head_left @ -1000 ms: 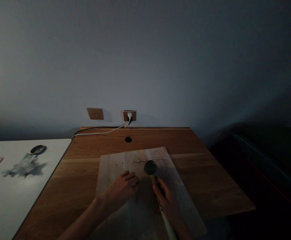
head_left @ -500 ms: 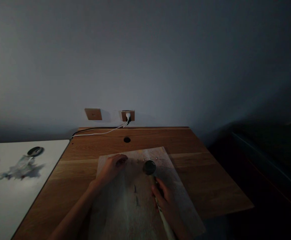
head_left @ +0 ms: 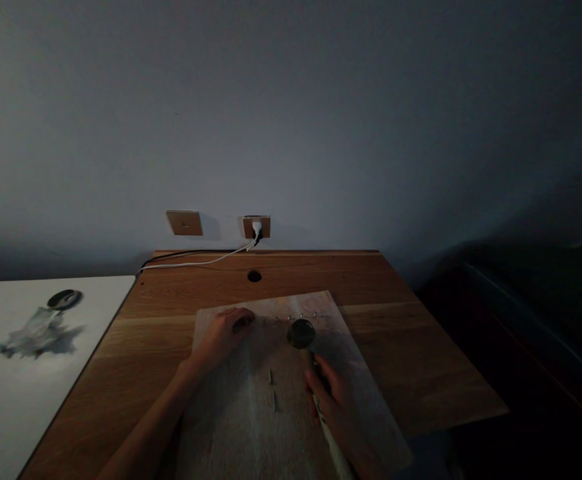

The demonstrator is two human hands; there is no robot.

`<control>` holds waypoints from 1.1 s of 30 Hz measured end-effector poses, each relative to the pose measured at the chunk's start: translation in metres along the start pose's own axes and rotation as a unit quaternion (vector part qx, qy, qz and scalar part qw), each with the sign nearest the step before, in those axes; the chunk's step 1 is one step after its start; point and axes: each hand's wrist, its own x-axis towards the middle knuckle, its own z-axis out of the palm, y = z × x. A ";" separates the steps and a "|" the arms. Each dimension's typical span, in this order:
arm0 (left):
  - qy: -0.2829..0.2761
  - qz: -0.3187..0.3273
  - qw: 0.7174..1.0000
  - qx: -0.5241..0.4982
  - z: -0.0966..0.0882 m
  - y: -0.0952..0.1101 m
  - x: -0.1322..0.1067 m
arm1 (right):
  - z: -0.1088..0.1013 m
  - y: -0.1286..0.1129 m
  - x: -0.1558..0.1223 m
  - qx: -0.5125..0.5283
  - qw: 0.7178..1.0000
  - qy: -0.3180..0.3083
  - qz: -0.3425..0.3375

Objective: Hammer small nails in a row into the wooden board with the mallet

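My right hand [head_left: 331, 390] is wrapped round the pale handle of a mallet [head_left: 301, 333] with a round, dark head. The mallet head is over a wooden board [head_left: 231, 427], just on the near side of a row of several nails [head_left: 301, 315] standing up from it. My left hand [head_left: 228, 328] rests at the board's far left part, left of that row, with its fingers curled together; whatever is between the fingertips is hidden. Two loose nails [head_left: 271, 377] lie on the board between my forearms.
Under the board is a brown wooden table [head_left: 385, 333] against a grey wall. A white table [head_left: 15, 413] adjoins on the left, with a crumpled clear plastic bag [head_left: 43, 333] and a round dark dish [head_left: 65, 299]. Cables [head_left: 195, 265] run from a wall socket [head_left: 265, 227] along the back edge.
The view has shifted slightly. The mallet head sits marginally further right and higher; my left hand stays in practically the same place on the board.
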 end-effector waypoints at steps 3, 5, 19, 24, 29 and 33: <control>-0.003 -0.007 1.000 -0.010 -0.001 0.000 0.001 | 0.001 0.000 0.000 0.004 1.000 0.018 0.000; -0.004 -0.009 1.000 -0.016 0.000 -0.003 0.001 | 0.002 0.000 -0.001 0.010 1.000 0.023 -0.001; 0.018 0.050 0.997 0.055 0.004 -0.006 -0.001 | 0.003 -0.006 -0.004 0.007 1.000 0.014 0.008; 0.012 0.045 0.998 0.052 0.005 -0.005 -0.001 | 0.009 -0.015 0.003 0.001 0.999 -0.036 -0.007; 0.020 0.047 0.998 0.041 0.008 -0.010 -0.001 | 0.027 -0.036 0.012 0.011 0.996 -0.092 -0.014; 0.031 0.036 0.999 0.015 0.010 -0.011 -0.002 | 0.043 -0.051 0.017 0.004 0.992 -0.115 -0.054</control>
